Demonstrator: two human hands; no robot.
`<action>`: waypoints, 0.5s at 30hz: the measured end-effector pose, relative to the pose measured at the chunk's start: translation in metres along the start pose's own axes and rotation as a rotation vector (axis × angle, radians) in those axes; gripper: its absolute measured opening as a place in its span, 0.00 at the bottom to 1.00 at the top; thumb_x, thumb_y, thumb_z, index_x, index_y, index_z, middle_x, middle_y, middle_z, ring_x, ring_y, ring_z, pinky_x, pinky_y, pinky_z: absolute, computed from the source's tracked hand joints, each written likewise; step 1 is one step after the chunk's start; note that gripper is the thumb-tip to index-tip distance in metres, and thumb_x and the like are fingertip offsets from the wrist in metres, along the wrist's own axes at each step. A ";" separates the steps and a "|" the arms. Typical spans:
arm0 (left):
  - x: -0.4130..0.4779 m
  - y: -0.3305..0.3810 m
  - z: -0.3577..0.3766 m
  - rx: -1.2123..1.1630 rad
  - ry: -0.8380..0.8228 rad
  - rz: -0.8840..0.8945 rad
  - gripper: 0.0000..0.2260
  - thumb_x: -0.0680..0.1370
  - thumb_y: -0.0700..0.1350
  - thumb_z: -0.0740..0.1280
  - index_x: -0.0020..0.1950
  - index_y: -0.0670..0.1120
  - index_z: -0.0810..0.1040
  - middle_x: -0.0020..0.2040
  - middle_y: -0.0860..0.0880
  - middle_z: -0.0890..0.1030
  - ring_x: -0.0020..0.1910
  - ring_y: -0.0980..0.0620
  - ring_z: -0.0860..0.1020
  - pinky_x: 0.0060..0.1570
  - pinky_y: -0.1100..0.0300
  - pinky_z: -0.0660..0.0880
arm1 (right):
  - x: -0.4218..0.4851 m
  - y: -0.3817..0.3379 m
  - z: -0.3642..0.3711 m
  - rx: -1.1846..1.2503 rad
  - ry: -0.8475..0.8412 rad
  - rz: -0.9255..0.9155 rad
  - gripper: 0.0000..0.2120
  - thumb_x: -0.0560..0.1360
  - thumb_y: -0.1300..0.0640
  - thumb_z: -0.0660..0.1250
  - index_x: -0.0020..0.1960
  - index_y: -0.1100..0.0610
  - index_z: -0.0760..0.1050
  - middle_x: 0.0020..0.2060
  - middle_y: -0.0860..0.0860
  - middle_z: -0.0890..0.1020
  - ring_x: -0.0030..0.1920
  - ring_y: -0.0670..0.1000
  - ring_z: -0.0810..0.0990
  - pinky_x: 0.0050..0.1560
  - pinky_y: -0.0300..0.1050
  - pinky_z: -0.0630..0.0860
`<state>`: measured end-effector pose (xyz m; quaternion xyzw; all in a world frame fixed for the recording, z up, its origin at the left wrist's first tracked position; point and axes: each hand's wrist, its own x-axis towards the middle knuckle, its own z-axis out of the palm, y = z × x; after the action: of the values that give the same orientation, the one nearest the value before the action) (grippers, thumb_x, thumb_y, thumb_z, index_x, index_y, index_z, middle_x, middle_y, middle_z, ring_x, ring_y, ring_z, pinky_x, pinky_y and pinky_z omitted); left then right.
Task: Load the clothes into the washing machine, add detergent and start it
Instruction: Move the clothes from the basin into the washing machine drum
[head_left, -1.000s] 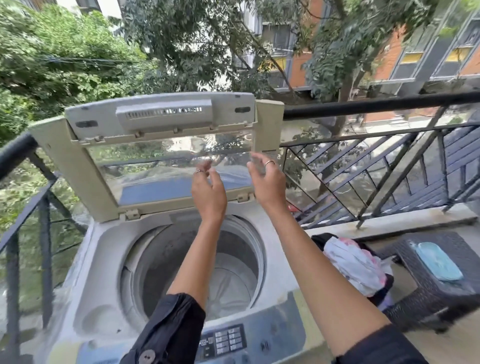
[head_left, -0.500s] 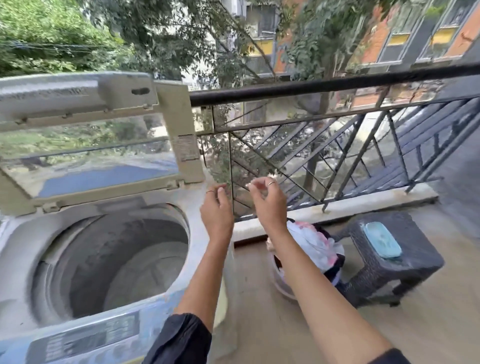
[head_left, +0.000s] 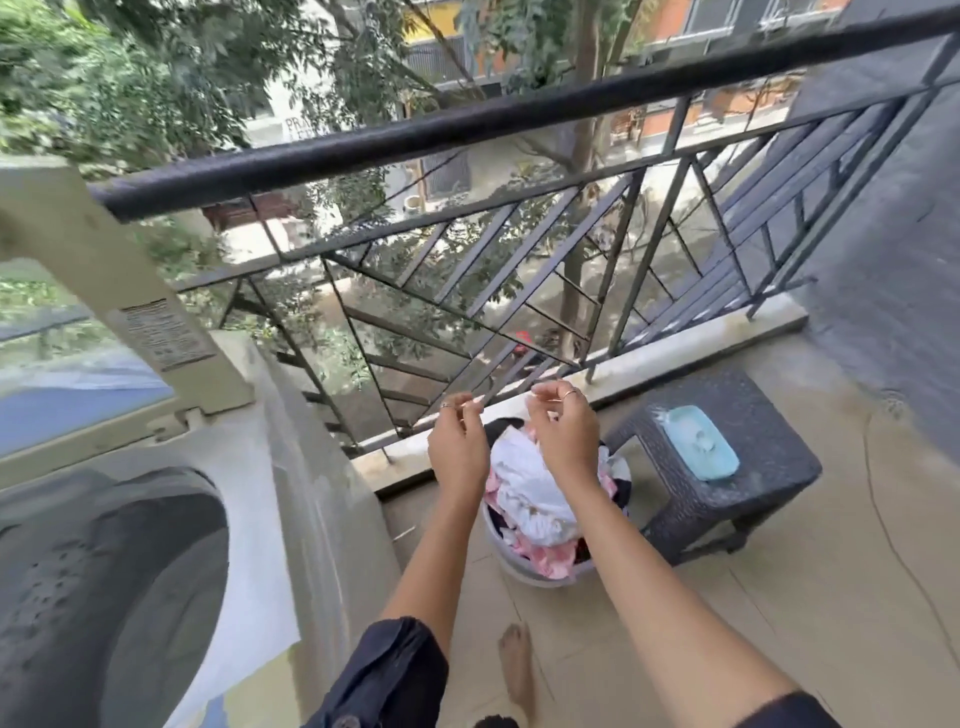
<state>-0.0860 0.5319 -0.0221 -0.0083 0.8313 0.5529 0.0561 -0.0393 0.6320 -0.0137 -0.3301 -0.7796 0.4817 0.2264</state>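
1. Two bare hands are held out side by side above the laundry, the left hand (head_left: 460, 449) and the right hand (head_left: 566, 439) close together but apart from each other.
2. Left fingers (head_left: 467, 413): loosely curled, thumb tip near the index tip, nothing between them. Released.
3. Right fingers (head_left: 563, 397): also slack and curled, grasping nothing. Whether the underside of this hand touches the cloth below cannot be told.
4. Clothes (head_left: 530, 499): heaped in a round pale basket (head_left: 524, 571) standing on the floor (head_left: 779, 597), directly under both hands. A white piece lies on top, with pink and dark pieces around it, and the pile rises above the rim.
5. Washing machine (head_left: 291, 467): a top-loader at the left of the view. Its lid (head_left: 78, 249) is raised and leans back towards the railing (head_left: 467, 127). The drum (head_left: 104, 597) opening is exposed, and the visible inside is dark grey.
6. Basket position: between the machine and a dark woven stool (head_left: 769, 431), just beside the stool.
7. Stool top: a flat light-blue object (head_left: 701, 444) lies on it. What it is cannot be told.
8. Person: a bare foot (head_left: 517, 670) on the floor near the basket, and a dark sleeve (head_left: 384, 675) pushed up at the left elbow.
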 end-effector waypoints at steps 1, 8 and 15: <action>0.007 0.000 0.014 0.022 -0.015 -0.005 0.10 0.80 0.45 0.58 0.56 0.45 0.77 0.52 0.45 0.82 0.54 0.46 0.78 0.46 0.62 0.65 | 0.012 0.010 -0.003 -0.013 -0.002 0.016 0.07 0.75 0.59 0.67 0.51 0.60 0.78 0.49 0.55 0.82 0.50 0.53 0.80 0.53 0.49 0.76; 0.040 -0.016 0.099 0.113 -0.166 -0.085 0.13 0.80 0.46 0.58 0.63 0.44 0.73 0.57 0.45 0.80 0.56 0.46 0.76 0.54 0.58 0.68 | 0.069 0.089 -0.013 -0.043 0.005 0.175 0.08 0.75 0.57 0.67 0.52 0.59 0.77 0.48 0.54 0.83 0.49 0.52 0.81 0.48 0.41 0.74; 0.062 -0.074 0.166 0.128 -0.205 -0.136 0.16 0.80 0.46 0.58 0.65 0.41 0.71 0.63 0.44 0.76 0.63 0.46 0.73 0.62 0.55 0.69 | 0.102 0.173 0.008 -0.082 0.026 0.306 0.07 0.73 0.57 0.69 0.50 0.58 0.78 0.46 0.54 0.83 0.49 0.53 0.81 0.50 0.46 0.76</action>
<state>-0.1284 0.6584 -0.1599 -0.0046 0.8523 0.4915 0.1788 -0.0627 0.7564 -0.1693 -0.4601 -0.7362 0.4741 0.1469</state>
